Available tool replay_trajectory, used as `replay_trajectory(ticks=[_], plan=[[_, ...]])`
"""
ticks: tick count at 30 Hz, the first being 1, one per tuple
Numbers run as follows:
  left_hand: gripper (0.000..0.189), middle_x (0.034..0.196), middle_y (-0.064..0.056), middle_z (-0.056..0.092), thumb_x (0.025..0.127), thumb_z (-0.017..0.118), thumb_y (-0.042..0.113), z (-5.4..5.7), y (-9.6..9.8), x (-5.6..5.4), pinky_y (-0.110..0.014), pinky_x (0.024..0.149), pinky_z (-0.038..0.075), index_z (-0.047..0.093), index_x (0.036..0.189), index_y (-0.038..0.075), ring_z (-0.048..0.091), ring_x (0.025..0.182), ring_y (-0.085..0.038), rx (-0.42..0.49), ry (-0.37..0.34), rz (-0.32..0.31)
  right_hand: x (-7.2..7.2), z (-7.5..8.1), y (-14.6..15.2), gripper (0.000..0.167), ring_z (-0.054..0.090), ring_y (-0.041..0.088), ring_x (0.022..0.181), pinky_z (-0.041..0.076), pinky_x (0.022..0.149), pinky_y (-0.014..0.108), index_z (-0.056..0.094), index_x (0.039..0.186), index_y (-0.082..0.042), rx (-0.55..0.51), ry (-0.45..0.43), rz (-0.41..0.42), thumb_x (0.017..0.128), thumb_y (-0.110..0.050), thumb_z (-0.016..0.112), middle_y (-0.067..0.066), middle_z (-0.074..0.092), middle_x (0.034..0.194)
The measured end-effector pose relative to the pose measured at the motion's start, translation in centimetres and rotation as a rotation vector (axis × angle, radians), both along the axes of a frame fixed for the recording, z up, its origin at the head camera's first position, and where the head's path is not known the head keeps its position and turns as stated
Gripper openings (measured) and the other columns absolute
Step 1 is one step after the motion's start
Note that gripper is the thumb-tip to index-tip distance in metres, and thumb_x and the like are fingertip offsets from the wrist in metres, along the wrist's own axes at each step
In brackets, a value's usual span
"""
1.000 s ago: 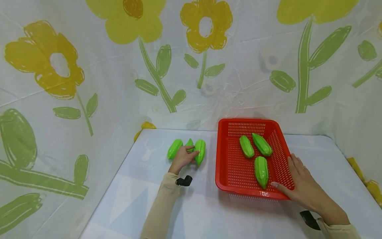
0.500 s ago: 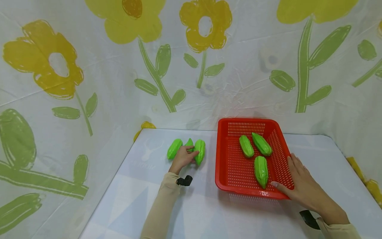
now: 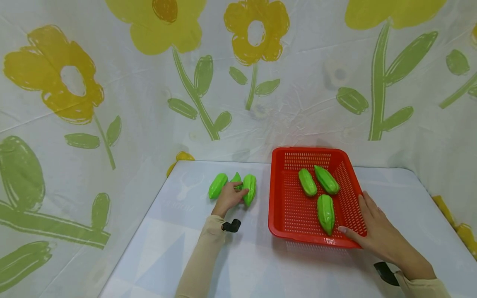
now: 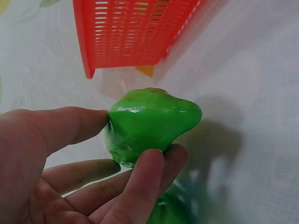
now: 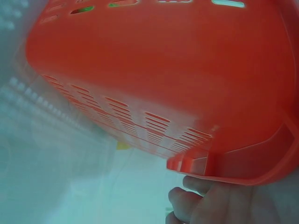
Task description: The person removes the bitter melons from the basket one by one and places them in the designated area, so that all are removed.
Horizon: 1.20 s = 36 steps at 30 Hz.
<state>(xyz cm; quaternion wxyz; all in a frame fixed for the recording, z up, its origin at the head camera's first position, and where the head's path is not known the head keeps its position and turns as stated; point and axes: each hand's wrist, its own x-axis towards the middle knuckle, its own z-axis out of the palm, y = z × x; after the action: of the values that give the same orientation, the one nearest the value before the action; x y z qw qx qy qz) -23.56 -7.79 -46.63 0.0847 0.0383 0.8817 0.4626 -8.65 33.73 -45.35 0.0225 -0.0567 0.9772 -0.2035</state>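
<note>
My left hand (image 3: 228, 198) pinches a ridged green gourd (image 3: 249, 188) between thumb and fingers on the table. In the left wrist view this gourd (image 4: 145, 123) is between the fingertips, its pointed end to the right. Two similar gourds are beside it: one (image 3: 218, 186) to the left, another (image 3: 236, 178) partly hidden behind the hand. On the right, my right hand (image 3: 381, 227) holds the near right corner of a red plastic basket (image 3: 273, 198), thumb over the rim, fingers along the outside. In the right wrist view, the fingers (image 5: 184, 203) lie under the basket's rim.
Inside the basket lie three green gourds, one near the front (image 3: 326, 213), one at the back left (image 3: 307, 182) and one at the back right (image 3: 327, 180). A flower-printed curtain (image 3: 298, 111) hangs behind the pale table (image 3: 253, 256).
</note>
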Motion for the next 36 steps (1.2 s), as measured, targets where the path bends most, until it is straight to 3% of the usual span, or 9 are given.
replay_trajectory(ticks=[13,24,27,31,36], plan=[[0.052,0.116,-0.025,0.075,0.098,0.071,0.022,-0.4,0.4,0.1,-0.034,0.08,0.062,0.059,0.14,-0.006,0.079,0.083,-0.026,-0.089,0.046,-0.011,0.0,0.2,-0.1,0.123,0.025,0.065,0.142,0.038,0.098,0.084,-0.009,0.163,0.003,0.003,-0.007,-0.002,0.091,-0.067,0.062,0.034,-0.004,0.169],[0.05,0.098,-0.019,0.078,0.097,0.071,0.022,-0.5,0.6,0.2,-0.021,0.061,0.048,0.062,0.137,-0.005,0.066,0.07,-0.013,-0.147,0.08,-0.005,0.0,0.1,0.0,0.124,0.028,0.067,0.139,0.045,0.091,0.082,-0.012,0.162,0.002,-0.007,-0.023,0.003,0.091,-0.068,0.062,0.033,-0.009,0.169],[0.049,0.1,-0.02,0.078,0.097,0.07,0.021,-0.5,0.7,0.3,-0.026,0.066,0.055,0.062,0.137,-0.005,0.072,0.078,-0.018,-0.159,0.085,-0.001,0.1,0.1,-0.1,0.124,0.029,0.067,0.14,0.045,0.092,0.081,-0.013,0.162,0.002,-0.005,-0.023,0.006,0.091,-0.068,0.061,0.033,-0.01,0.17],[0.05,0.112,-0.022,0.078,0.095,0.069,0.021,-0.3,0.9,0.4,-0.038,0.085,0.062,0.061,0.138,-0.005,0.077,0.1,-0.026,-0.168,0.083,0.006,0.1,0.1,-0.1,0.123,0.029,0.068,0.139,0.044,0.092,0.081,-0.012,0.162,0.002,-0.011,-0.021,0.009,0.091,-0.067,0.062,0.033,-0.01,0.17],[0.051,0.113,-0.022,0.077,0.097,0.068,0.023,-0.1,1.1,0.6,-0.043,0.09,0.062,0.06,0.139,-0.004,0.077,0.099,-0.028,-0.181,0.076,0.012,0.0,0.1,-0.1,0.123,0.03,0.068,0.139,0.047,0.091,0.08,-0.012,0.162,0.002,-0.009,-0.027,0.004,0.091,-0.066,0.062,0.033,-0.01,0.169]])
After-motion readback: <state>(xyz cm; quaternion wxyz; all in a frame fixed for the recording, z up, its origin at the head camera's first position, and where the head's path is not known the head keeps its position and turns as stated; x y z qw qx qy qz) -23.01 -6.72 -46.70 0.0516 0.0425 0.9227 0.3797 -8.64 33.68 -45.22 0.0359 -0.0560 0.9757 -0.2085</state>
